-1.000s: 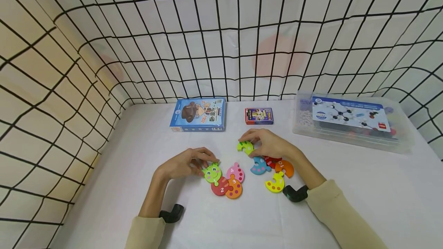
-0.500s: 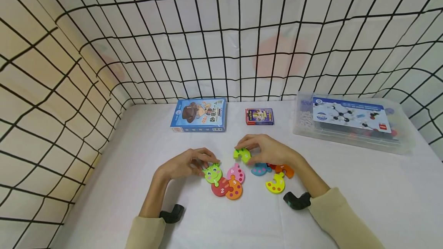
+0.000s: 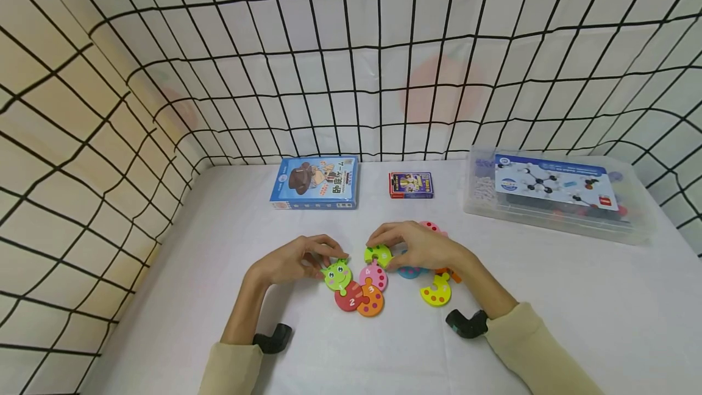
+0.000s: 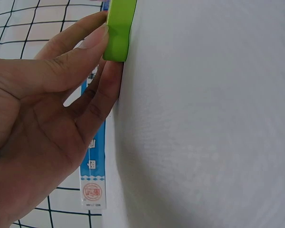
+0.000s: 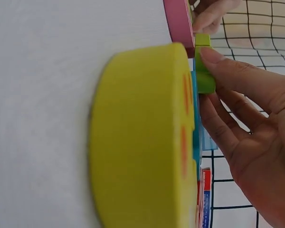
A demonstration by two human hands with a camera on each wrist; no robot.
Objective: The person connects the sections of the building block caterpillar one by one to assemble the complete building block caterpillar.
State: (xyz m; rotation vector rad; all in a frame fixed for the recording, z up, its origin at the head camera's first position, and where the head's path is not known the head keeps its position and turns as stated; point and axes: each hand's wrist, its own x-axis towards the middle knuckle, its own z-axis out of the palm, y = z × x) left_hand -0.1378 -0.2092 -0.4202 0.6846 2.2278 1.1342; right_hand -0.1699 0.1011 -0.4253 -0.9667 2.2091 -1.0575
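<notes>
My left hand pinches the edge of a green caterpillar-head puzzle piece marked 1; its thumb and fingers meet the green rim in the left wrist view. Joined to the head are a red piece marked 2, an orange piece marked 3 and a pink piece marked 4. Just above the pink piece, my right hand pinches a light green puzzle piece between thumb and fingers. The right wrist view shows this green piece close to the pink one.
A yellow piece lies by my right wrist. Blue, orange and pink pieces are partly hidden by the right hand. Behind stand a blue game box, a small card box and a clear plastic case, before black netting.
My right hand has brought the light green piece leftward and toward me, down to the pink piece's top. A pink piece behind the hand now shows. The left hand stays put.
</notes>
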